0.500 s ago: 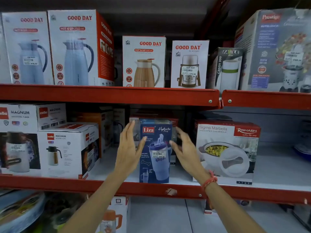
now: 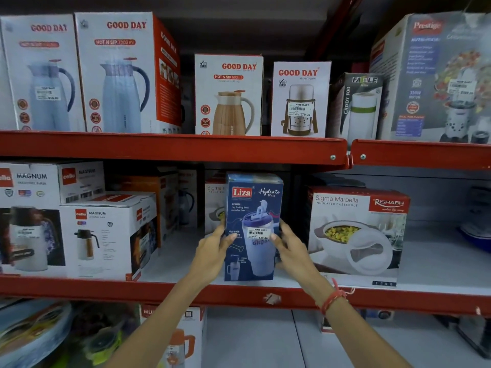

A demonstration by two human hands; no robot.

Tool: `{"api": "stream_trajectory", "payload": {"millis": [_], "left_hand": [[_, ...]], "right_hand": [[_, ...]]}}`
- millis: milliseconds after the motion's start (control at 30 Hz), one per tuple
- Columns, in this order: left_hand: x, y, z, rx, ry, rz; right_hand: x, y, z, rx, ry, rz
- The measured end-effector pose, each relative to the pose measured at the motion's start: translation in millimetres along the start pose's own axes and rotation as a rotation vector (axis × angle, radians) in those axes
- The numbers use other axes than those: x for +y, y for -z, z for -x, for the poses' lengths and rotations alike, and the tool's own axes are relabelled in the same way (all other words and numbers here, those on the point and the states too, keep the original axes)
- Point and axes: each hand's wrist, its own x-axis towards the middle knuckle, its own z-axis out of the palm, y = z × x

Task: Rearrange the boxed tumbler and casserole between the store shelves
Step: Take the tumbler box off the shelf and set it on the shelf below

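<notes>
The blue Liza tumbler box (image 2: 252, 208) stands upright at the front of the middle shelf (image 2: 79, 289). My left hand (image 2: 212, 251) clasps its left side and my right hand (image 2: 291, 248) clasps its right side, thumbs on the front face. To its right sits the white and red Rishabh casserole box (image 2: 356, 235), apart from my hands. A second casserole box (image 2: 214, 205) shows partly behind the tumbler box, mostly hidden.
White Cello Magnum flask boxes (image 2: 106, 235) fill the middle shelf's left side. Good Day jug boxes (image 2: 228, 94) and a Prestige box (image 2: 435, 75) line the upper shelf (image 2: 172, 147). Bare shelf surface lies right of the casserole box. The lower shelf holds more goods.
Both hands have closed in from open beside the tumbler box to gripping its sides. The box sits slightly higher in view.
</notes>
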Motion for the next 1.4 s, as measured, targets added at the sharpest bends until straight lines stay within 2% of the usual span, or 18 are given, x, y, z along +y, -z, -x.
{"api": "stream_trajectory", "payload": {"millis": [433, 633, 867, 1000, 1133, 1400], "left_hand": [[25.8, -16.2, 53.1, -0.063, -0.104, 0.210], [31.2, -27.3, 85.8, -0.130, -0.086, 0.298], [32.3, -51.3, 117.2, -0.094, -0.065, 0.348], [21.3, -61.1, 133.9, -0.126, -0.025, 0.408], [0.6, -77.2, 150.1, -0.177, 0.053, 0.430], [-50.3, -118.2, 180.2, -0.242, 0.294, 0.191]], "right_hand": [[1.9, 42.6, 60.5, 0.041, 0.112, -0.042], [10.4, 59.8, 102.0, 0.078, 0.154, -0.031], [25.3, 70.6, 139.5, 0.113, 0.130, -0.080], [39.4, 74.7, 159.1, 0.088, 0.085, -0.164], [72.2, 71.4, 174.2, 0.074, 0.003, -0.134], [153.7, 54.7, 213.0, 0.029, -0.182, -0.033]]}}
